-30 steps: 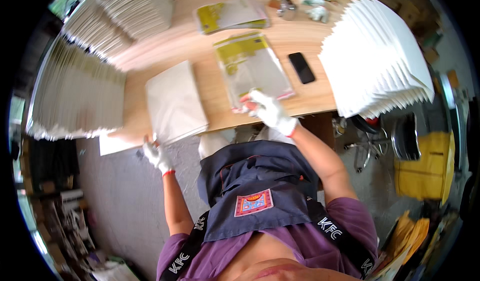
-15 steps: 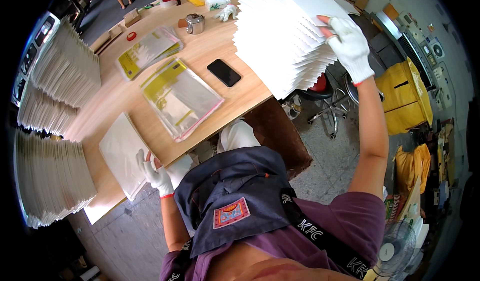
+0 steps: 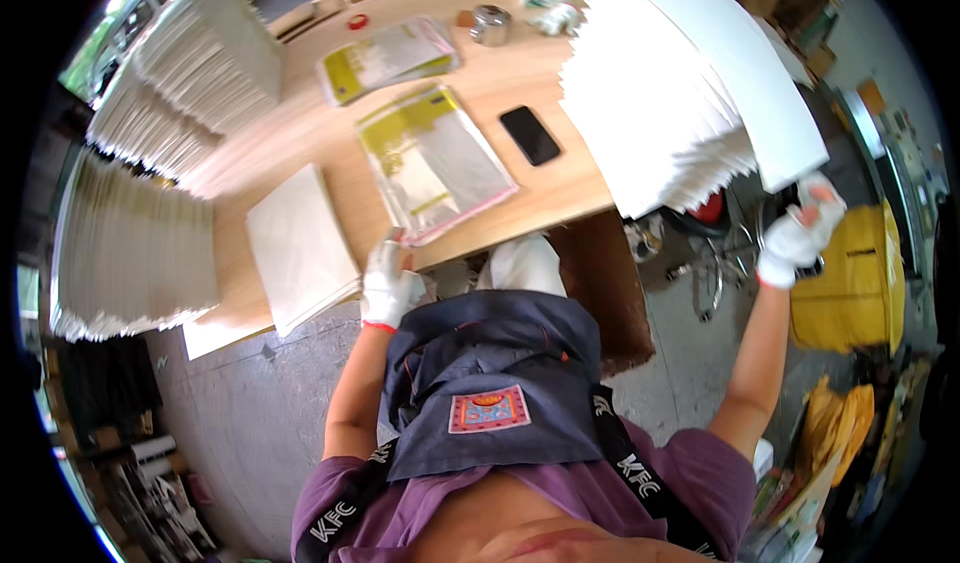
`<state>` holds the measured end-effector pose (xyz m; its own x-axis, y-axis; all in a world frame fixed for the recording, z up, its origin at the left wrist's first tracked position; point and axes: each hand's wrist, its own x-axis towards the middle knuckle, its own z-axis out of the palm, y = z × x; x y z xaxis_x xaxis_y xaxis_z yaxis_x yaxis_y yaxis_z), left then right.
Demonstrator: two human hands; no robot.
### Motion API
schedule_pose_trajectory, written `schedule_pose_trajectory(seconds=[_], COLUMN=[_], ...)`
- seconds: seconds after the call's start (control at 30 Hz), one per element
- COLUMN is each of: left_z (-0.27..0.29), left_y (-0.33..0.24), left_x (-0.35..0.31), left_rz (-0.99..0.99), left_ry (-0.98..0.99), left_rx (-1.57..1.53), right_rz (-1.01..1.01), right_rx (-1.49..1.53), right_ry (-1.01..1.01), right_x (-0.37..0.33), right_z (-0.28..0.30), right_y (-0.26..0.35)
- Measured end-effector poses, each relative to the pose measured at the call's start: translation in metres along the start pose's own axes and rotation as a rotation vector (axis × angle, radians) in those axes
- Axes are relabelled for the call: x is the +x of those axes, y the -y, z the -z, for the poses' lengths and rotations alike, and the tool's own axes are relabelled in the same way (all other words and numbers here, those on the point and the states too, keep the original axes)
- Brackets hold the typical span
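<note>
My right hand [image 3: 803, 231], in a white glove with bare fingertips, is closed at the near corner of a white paper sheet [image 3: 775, 113]. That sheet bends away from the tall, fanned stack of white paper [image 3: 640, 113] at the table's right. My left hand [image 3: 391, 283], gloved the same way, is at the table's front edge with its fingers apart and nothing visible in them. It lies between a small pile of white sheets [image 3: 300, 248] and a pile of clear plastic bags with yellow-green print [image 3: 440, 158]; its fingertips are by the bags' near corner.
A black phone [image 3: 530, 136] lies between the bags and the tall stack. More printed bags [image 3: 385, 63], a metal pot [image 3: 490, 25] and spare white gloves [image 3: 555, 18] are farther back. Tall paper piles [image 3: 140, 248] line the left side. A yellow bag [image 3: 850, 283] stands at right.
My right hand has moved from the stack's side outward and nearer, drawing the top sheet's corner along. My left hand has left the small sheet pile and moved right toward the plastic bags. The view has shifted.
</note>
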<state>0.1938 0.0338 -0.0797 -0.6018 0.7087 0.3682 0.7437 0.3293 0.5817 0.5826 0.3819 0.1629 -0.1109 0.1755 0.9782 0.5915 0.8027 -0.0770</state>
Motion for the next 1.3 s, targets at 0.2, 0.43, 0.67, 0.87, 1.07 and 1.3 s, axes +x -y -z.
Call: schedule_pose_trajectory(seconds=[0.2,0.43,0.67,0.87,1.07,1.3], left_z=[-0.027,-0.038,-0.041,-0.046,-0.04,-0.017], left_y=[-0.005,-0.018,0.013,0.028,0.02,-0.006], left_x=[0.056,0.087,0.078,0.073,0.078,0.098], left_rz=[0.06,0.131,0.057,0.073,-0.008,-0.034], left_ry=[0.333,0.427,0.254,0.24,0.14,0.261], left_rx=[0.287,0.588,0.325,0.222,0.131,-0.175], right_rz=[-1.583,-1.37,-1.24,-1.727,-2.066,-2.209], right_rx=[1.227,0.974,1.01,1.374,1.382,1.266], right_ry=[0.234,0.141,0.617,1.147,0.702,0.51], right_x=[0.024,0.034,-0.047,-0.203,-0.266,-0.243], right_z=[-0.009,-0.01,0.007,-0.031,-0.031,-0.031], right_y=[-0.024,-0.025,0.088,0.115,0.128,0.165])
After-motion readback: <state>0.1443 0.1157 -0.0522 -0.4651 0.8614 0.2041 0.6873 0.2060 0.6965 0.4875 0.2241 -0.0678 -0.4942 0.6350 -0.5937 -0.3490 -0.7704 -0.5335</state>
